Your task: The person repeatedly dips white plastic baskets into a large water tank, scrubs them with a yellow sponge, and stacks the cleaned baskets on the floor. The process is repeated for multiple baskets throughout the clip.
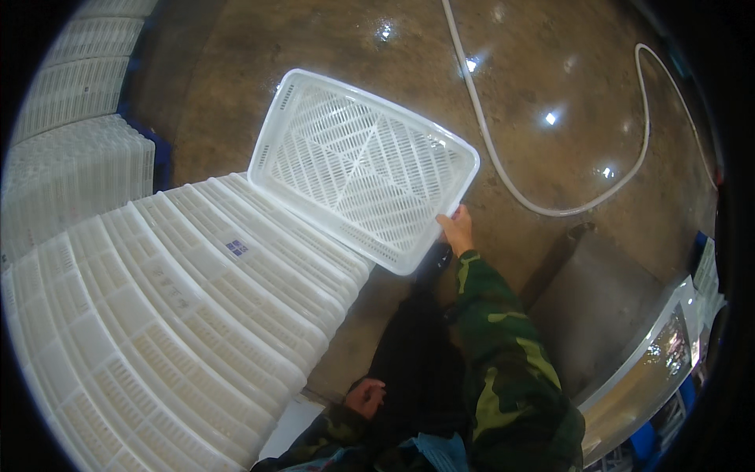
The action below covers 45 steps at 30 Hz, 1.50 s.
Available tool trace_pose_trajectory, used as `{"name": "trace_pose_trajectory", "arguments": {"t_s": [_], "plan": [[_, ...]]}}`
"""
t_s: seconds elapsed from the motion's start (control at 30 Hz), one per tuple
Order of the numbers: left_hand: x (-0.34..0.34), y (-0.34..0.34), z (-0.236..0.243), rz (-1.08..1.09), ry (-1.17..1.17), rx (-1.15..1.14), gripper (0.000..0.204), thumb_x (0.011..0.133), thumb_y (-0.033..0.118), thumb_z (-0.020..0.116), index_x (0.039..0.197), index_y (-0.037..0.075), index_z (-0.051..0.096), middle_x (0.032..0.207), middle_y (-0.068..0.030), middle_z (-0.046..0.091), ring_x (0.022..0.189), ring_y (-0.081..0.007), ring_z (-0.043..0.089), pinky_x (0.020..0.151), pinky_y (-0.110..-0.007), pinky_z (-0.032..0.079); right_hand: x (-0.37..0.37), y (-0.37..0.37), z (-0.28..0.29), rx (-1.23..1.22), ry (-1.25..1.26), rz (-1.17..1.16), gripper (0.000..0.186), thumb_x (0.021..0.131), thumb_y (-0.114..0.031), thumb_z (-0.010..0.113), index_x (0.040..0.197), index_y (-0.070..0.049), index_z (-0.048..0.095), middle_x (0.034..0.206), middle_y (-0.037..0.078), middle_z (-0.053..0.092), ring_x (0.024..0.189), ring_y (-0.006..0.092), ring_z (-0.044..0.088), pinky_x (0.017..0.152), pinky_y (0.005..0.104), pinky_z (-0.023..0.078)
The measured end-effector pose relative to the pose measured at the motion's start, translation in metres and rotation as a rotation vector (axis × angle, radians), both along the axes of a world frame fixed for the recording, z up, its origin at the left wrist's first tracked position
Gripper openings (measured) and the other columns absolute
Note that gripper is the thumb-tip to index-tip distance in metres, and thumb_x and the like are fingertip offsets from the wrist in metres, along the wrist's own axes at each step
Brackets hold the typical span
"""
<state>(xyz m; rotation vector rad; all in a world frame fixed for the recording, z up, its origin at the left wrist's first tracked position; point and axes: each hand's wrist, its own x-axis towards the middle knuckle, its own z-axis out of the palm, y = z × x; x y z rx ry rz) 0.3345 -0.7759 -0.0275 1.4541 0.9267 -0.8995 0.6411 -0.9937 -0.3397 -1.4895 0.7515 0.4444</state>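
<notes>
My right hand (458, 228) is closed on the near right corner of a white plastic basket (358, 169) with a slotted bottom. The basket is tilted, its inside facing me, beyond the far end of a tall stack of similar white baskets (189, 291). Its lower left side overlaps the stack's edge; whether the two touch I cannot tell. Low in front of me, beside the stack, my left hand (366, 397) hangs with loosely bent fingers and holds nothing.
More stacked white baskets (79, 173) stand at the far left. A pale hose (511, 185) loops over the wet brown floor (354, 47). At the lower right is a metal-rimmed tank (641, 346) with water in it.
</notes>
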Motion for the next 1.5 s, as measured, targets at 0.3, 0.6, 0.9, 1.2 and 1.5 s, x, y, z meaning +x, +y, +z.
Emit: {"name": "trace_pose_trajectory", "arguments": {"t_s": [0.3, 0.6, 0.9, 1.2, 1.5], "plan": [[-0.001, -0.003, -0.005, -0.014, -0.043, 0.000, 0.015, 0.093, 0.010, 0.054, 0.106, 0.004, 0.056, 0.083, -0.0102, 0.061, 0.070, -0.0140, 0.059, 0.063, -0.027, 0.048, -0.001, 0.007, 0.020, 0.107, 0.022, -0.005, 0.048, 0.073, -0.010, 0.069, 0.115, 0.001, 0.049, 0.094, 0.010, 0.062, 0.070, 0.0158, 0.060, 0.054, 0.0281, 0.047], [0.018, -0.010, -0.002, -0.114, -0.042, 0.033, 0.014, 0.092, 0.006, 0.053, 0.106, 0.005, 0.057, 0.085, -0.0094, 0.062, 0.069, -0.0132, 0.058, 0.062, -0.027, 0.048, -0.002, 0.004, 0.025, -0.233, -0.040, 0.106, 0.042, 0.070, -0.018, 0.071, 0.102, 0.001, 0.052, 0.086, 0.014, 0.062, 0.080, 0.0255, 0.061, 0.075, 0.0372, 0.048], [0.053, -0.010, 0.000, -0.253, 0.019, 0.111, 0.014, 0.091, 0.004, 0.053, 0.104, 0.003, 0.057, 0.084, -0.0091, 0.063, 0.067, -0.0131, 0.059, 0.062, -0.025, 0.048, 0.000, 0.003, 0.011, -0.187, -0.106, 0.012, 0.041, 0.074, -0.018, 0.067, 0.105, 0.001, 0.048, 0.093, 0.025, 0.063, 0.087, 0.0406, 0.062, 0.075, 0.0445, 0.048], [0.062, -0.022, 0.002, -0.371, 0.016, 0.151, 0.015, 0.092, 0.008, 0.054, 0.105, 0.002, 0.059, 0.082, -0.0090, 0.064, 0.066, -0.0129, 0.059, 0.061, -0.025, 0.047, 0.014, -0.012, 0.010, -0.157, -0.044, 0.012, 0.045, 0.075, -0.018, 0.067, 0.110, 0.000, 0.045, 0.091, 0.025, 0.063, 0.087, 0.0418, 0.062, 0.076, 0.0453, 0.048], [0.073, -0.018, 0.016, -0.242, 0.090, 0.086, 0.017, 0.094, 0.013, 0.052, 0.107, 0.004, 0.058, 0.085, -0.0061, 0.060, 0.072, -0.0130, 0.058, 0.066, -0.027, 0.048, -0.007, -0.005, -0.014, 0.079, -0.026, -0.139, 0.055, 0.068, 0.001, 0.055, 0.122, 0.001, 0.045, 0.109, 0.016, 0.058, 0.103, 0.0272, 0.057, 0.090, 0.0348, 0.045]]}}
